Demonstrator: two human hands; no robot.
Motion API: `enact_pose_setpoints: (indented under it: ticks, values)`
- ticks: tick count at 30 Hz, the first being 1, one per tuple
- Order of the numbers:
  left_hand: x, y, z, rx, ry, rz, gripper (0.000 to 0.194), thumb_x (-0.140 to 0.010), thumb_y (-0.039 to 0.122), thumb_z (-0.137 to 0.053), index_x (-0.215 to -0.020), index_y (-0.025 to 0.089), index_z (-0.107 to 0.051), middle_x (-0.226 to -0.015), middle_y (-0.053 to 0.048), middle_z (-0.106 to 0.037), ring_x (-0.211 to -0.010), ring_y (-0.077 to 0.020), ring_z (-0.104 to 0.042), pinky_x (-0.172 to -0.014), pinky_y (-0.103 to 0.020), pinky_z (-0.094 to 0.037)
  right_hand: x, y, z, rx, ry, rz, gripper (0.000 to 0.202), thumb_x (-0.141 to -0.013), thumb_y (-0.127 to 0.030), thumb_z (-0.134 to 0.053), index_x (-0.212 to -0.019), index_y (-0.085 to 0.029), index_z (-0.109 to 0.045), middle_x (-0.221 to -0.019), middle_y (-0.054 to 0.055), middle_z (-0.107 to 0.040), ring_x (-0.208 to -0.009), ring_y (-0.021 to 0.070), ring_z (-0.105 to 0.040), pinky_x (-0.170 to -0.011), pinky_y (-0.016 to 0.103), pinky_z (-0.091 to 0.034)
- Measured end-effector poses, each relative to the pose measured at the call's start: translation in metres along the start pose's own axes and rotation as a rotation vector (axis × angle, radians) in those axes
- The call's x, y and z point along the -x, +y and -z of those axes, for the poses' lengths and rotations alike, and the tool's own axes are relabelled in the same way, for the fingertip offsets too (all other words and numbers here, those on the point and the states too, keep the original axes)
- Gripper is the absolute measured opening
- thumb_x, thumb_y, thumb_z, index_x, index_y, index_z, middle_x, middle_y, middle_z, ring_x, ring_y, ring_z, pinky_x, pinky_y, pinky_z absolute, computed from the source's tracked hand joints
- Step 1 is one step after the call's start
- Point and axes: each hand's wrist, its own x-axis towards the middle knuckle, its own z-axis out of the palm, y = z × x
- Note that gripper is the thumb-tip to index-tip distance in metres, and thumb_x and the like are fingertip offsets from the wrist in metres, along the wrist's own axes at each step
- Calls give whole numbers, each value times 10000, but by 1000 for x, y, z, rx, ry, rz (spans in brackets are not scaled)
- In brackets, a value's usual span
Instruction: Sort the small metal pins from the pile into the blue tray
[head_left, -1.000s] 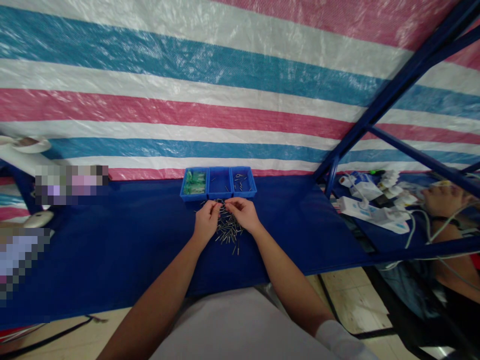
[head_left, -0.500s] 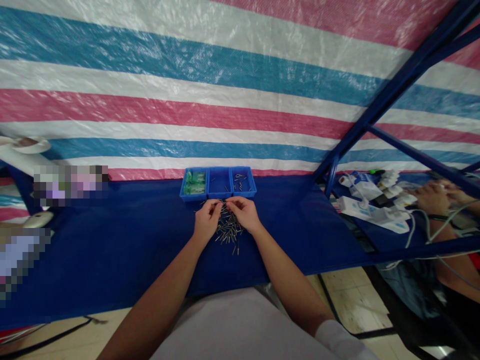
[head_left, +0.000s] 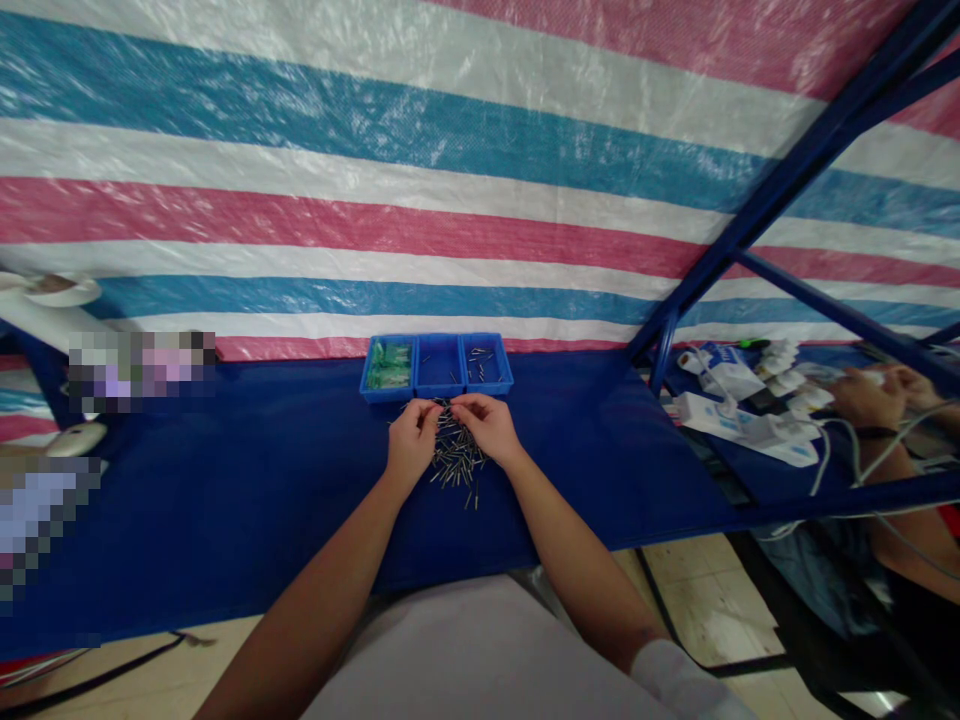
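A pile of thin metal pin-like pieces [head_left: 457,465] lies on the blue tabletop [head_left: 285,480]. My left hand [head_left: 412,437] is at the pile's left edge, thumb and fingers pinched together. From the right, my right hand [head_left: 487,427] reaches over the far part of the pile, also in a pinch, its fingertips close to the left ones. Whatever is between the fingers is too small to make out. Just beyond both hands stand three joined blue bins [head_left: 439,392]. Green-tinted small pieces [head_left: 391,365] fill the left bin; a few metal pieces lie in the middle and right bins.
A blue metal frame [head_left: 667,340] rises at the table's right. Past it are a white power strip [head_left: 742,430], cables, a blue-and-white packet [head_left: 731,372] and another person's hands [head_left: 870,395]. Blurred-out items [head_left: 142,370] sit at the left. A striped sheet [head_left: 375,230] hangs behind.
My hands stay almost in place over the pile, with only slight finger movement. The other person's hands at the right have shifted a little.
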Motion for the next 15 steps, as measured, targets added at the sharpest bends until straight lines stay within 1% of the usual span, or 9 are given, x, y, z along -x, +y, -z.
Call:
enact_pose_setpoints:
  ticks: [10, 15]
  values:
    - [1, 0, 2, -53, -10, -9, 276, -901, 405, -427, -802, 187, -565, -614, 14, -603, -567, -127, -577, -583, -234, -412, 1, 1, -1, -3, -17, -5, 198, -718, -346, -698, -851, -201, -714, -752, 40, -716, -683, 174, -662, -680, 303, -537]
    - [1, 2, 2, -132, -8, -46, 348, -914, 396, -396, -665, 189, -526, -563, 22, -562, -535, -112, -527, -566, -227, -378, 2, 0, -2, -3, -30, -1, 211, -715, -362, -703, -852, -203, -714, -765, 42, -716, -691, 173, -659, -682, 303, -539]
